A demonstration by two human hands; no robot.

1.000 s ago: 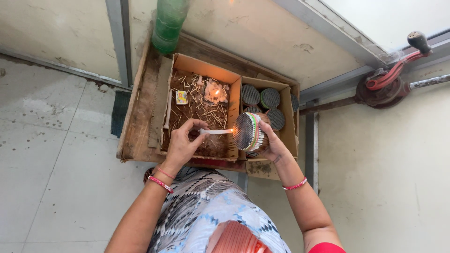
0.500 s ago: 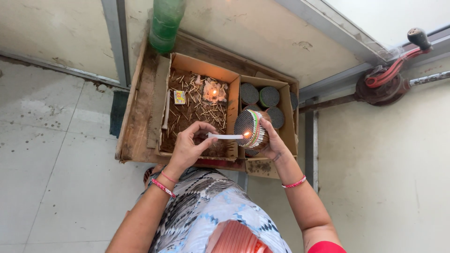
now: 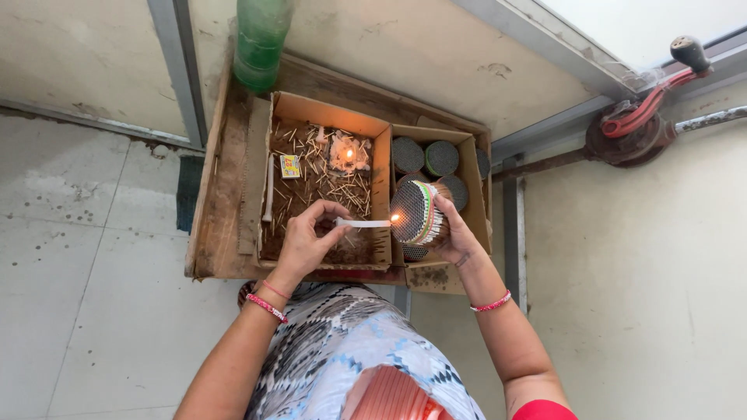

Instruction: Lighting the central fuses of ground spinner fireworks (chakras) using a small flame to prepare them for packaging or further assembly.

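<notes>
Overhead, a person's left hand (image 3: 305, 243) pinches a thin white candle (image 3: 362, 223) by its butt, fingers closed around it, the candle's long axis lying level and pointing to the person's right. Its lit tip (image 3: 394, 218) sits just at the dark flat face of a round bundle of sticks (image 3: 419, 213), bound with coloured bands, which the right hand (image 3: 459, 233) grips from behind and below with fingers wrapped closed, the face turned toward the flame. Flame and bundle meet over the edge between two open cardboard boxes: the left box (image 3: 381, 167) strewn with loose sticks, a small matchbox (image 3: 289, 166) and a second burning flame (image 3: 348, 154), the right box (image 3: 473, 175) holding more dark-faced bundles (image 3: 440, 158). Both boxes rest on a worn wooden tray (image 3: 222, 210), a green bottle (image 3: 261, 39) standing at its far edge.
</notes>
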